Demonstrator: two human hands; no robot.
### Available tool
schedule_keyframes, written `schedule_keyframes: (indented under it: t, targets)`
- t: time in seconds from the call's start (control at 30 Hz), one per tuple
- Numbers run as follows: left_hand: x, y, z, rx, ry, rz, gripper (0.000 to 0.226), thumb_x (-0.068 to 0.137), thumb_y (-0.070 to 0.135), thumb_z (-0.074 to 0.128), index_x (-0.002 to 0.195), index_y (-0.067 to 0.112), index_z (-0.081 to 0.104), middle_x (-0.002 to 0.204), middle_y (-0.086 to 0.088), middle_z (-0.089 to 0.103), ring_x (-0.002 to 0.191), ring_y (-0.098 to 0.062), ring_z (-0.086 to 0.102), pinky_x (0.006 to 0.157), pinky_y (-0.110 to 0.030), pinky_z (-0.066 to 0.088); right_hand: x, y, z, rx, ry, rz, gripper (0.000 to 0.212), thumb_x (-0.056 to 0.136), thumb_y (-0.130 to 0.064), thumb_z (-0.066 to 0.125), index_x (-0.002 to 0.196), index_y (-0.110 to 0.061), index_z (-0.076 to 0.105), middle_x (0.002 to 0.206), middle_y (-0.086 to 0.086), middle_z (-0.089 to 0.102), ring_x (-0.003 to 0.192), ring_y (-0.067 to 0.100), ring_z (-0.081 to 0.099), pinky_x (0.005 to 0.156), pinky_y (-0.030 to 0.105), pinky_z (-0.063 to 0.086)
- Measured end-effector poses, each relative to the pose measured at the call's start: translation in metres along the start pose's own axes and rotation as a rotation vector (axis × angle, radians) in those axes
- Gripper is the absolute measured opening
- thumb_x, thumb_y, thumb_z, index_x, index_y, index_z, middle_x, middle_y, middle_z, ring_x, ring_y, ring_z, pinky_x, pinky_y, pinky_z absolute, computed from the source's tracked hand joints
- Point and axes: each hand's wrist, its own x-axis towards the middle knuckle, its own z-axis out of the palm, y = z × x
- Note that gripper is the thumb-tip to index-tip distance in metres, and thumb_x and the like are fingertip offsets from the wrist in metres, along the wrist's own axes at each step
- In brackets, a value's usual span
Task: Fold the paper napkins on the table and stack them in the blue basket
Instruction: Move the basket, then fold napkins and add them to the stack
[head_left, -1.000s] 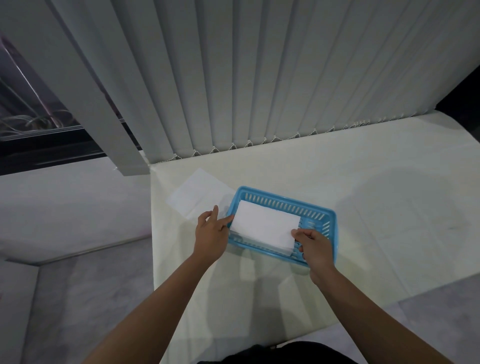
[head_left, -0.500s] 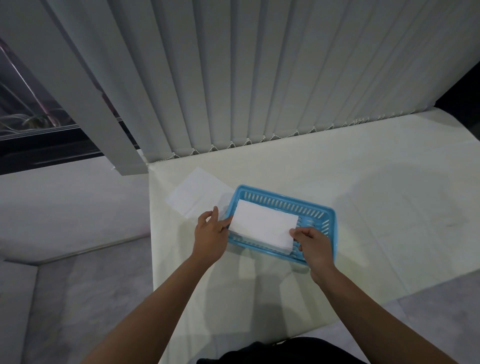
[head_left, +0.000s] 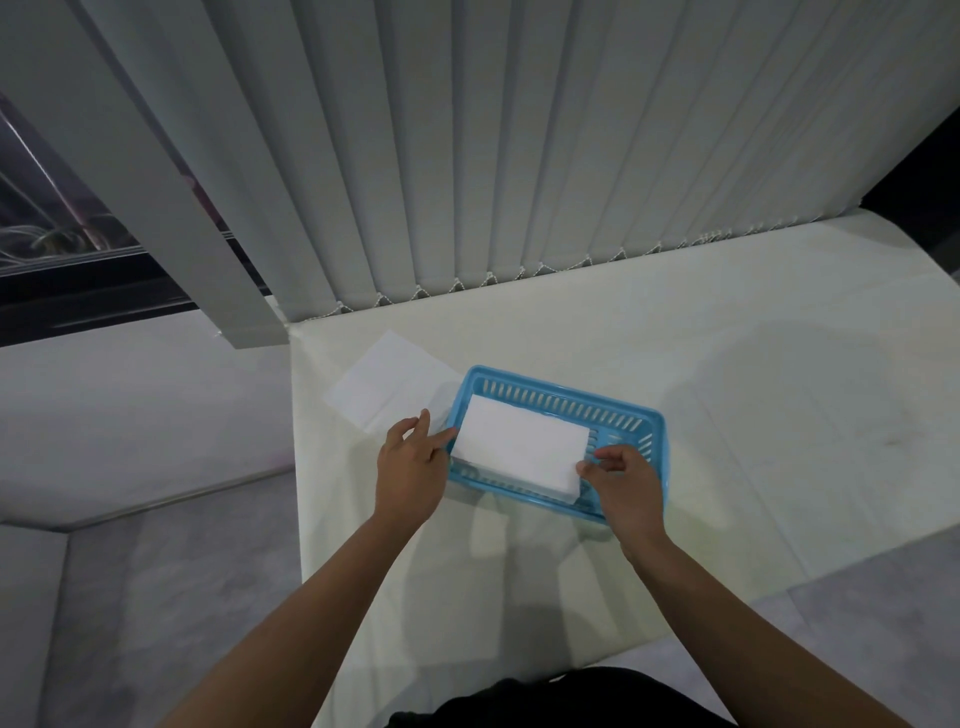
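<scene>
A blue slotted basket (head_left: 631, 415) sits on the cream table near its left end. Inside it lies a stack of folded white napkins (head_left: 519, 447), the top one flat. My left hand (head_left: 410, 467) pinches the top napkin's left edge with thumb and forefinger at the basket's left rim. My right hand (head_left: 626, 480) pinches the napkin's near right corner over the basket's front right part. An unfolded white napkin (head_left: 387, 387) lies flat on the table just left of the basket, behind my left hand.
Grey vertical blinds (head_left: 467, 156) hang along the table's far edge. The table's left edge (head_left: 297, 467) drops to a grey floor close to my left hand. The cream tabletop (head_left: 779, 389) stretches to the right of the basket.
Both hands keep their hold on the top napkin, which has settled slightly lower onto the stack. My right fingers have shifted a little along its corner.
</scene>
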Motion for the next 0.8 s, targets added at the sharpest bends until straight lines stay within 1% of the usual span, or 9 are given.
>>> schedule_keyframes:
  t: [0.13,0.2,0.3,0.4,0.47,0.57,0.67,0.73,0.8]
  targets:
    - [0.000,0.002,-0.001,0.053,0.006,0.028,0.038,0.092,0.002,0.043,0.119,0.016,0.066,0.144,-0.012,0.047,0.132,-0.032,0.037,0.102,-0.045,0.044,-0.003,-0.004,0.005,-0.172,0.054,-0.304,0.021,0.087,-0.016,0.066,0.108,-0.014,0.063,0.116,0.004,0.060,0.107,0.022,0.057,0.094,0.035,0.046]
    - [0.000,0.003,0.000,0.078,0.006,0.037,0.036,0.092,0.003,0.045,0.118,0.015,0.067,0.144,-0.012,0.048,0.132,-0.032,0.038,0.103,-0.046,0.043,-0.004,-0.010,0.009,-0.319,0.044,-0.472,0.031,0.090,-0.022,0.062,0.120,-0.014,0.061,0.132,0.007,0.056,0.124,0.026,0.049,0.106,0.037,0.037]
    - [-0.001,0.002,0.003,0.095,-0.008,0.048,0.035,0.092,0.005,0.046,0.119,0.016,0.066,0.145,-0.011,0.046,0.133,-0.031,0.036,0.104,-0.046,0.042,-0.001,-0.017,0.016,-0.588,-0.107,-0.603,0.052,0.095,-0.042,0.051,0.141,-0.020,0.045,0.156,0.002,0.033,0.143,0.024,0.027,0.116,0.040,0.020]
    - [-0.002,0.001,0.002,0.070,0.012,0.028,0.040,0.092,0.008,0.044,0.126,0.021,0.060,0.149,-0.008,0.042,0.134,-0.031,0.035,0.107,-0.047,0.039,0.001,-0.014,0.024,-0.798,-0.253,-0.619,0.068,0.096,-0.058,0.031,0.153,-0.024,0.019,0.163,-0.002,0.005,0.150,0.020,0.000,0.121,0.042,0.000]
    - [-0.001,0.003,0.001,0.083,0.058,0.027,0.042,0.094,0.017,0.042,0.134,0.025,0.050,0.152,-0.004,0.036,0.136,-0.029,0.035,0.110,-0.046,0.033,0.002,-0.009,0.028,-0.895,-0.271,-0.635,0.074,0.094,-0.064,0.020,0.154,-0.024,0.009,0.163,-0.002,-0.003,0.149,0.020,-0.009,0.120,0.045,-0.007]
    - [0.006,0.014,0.006,0.235,-0.004,0.197,0.047,0.099,0.036,0.032,0.145,0.027,0.030,0.157,-0.001,0.025,0.143,-0.023,0.025,0.117,-0.043,0.018,0.001,-0.004,0.032,-0.971,-0.284,-0.640,0.081,0.089,-0.069,0.010,0.154,-0.021,0.002,0.163,0.000,-0.007,0.149,0.022,-0.012,0.120,0.047,-0.009]
    - [0.010,0.019,0.020,0.465,-0.223,0.311,0.058,0.098,0.049,0.013,0.151,0.026,0.005,0.161,0.000,0.003,0.148,-0.020,-0.004,0.117,-0.046,-0.008,0.002,0.003,0.036,-1.029,-0.297,-0.626,0.083,0.088,-0.070,0.007,0.154,-0.020,-0.003,0.163,0.001,-0.008,0.149,0.023,-0.012,0.120,0.049,-0.006]
    - [0.012,0.013,0.024,0.578,-0.275,0.331,0.061,0.097,0.051,0.006,0.150,0.024,-0.006,0.161,-0.002,-0.006,0.147,-0.023,-0.014,0.113,-0.051,-0.016,0.003,0.006,0.038,-1.047,-0.292,-0.630,0.087,0.084,-0.071,-0.001,0.154,-0.019,-0.004,0.163,0.002,-0.008,0.149,0.024,-0.011,0.120,0.050,-0.005]
    - [0.012,0.009,0.022,0.626,-0.280,0.337,0.066,0.093,0.055,-0.002,0.150,0.021,-0.010,0.161,-0.003,-0.009,0.146,-0.024,-0.017,0.110,-0.053,-0.019,0.005,0.009,0.039,-1.044,-0.290,-0.632,0.091,0.081,-0.073,-0.006,0.154,-0.018,-0.005,0.163,0.001,-0.008,0.149,0.023,-0.011,0.120,0.049,-0.006]
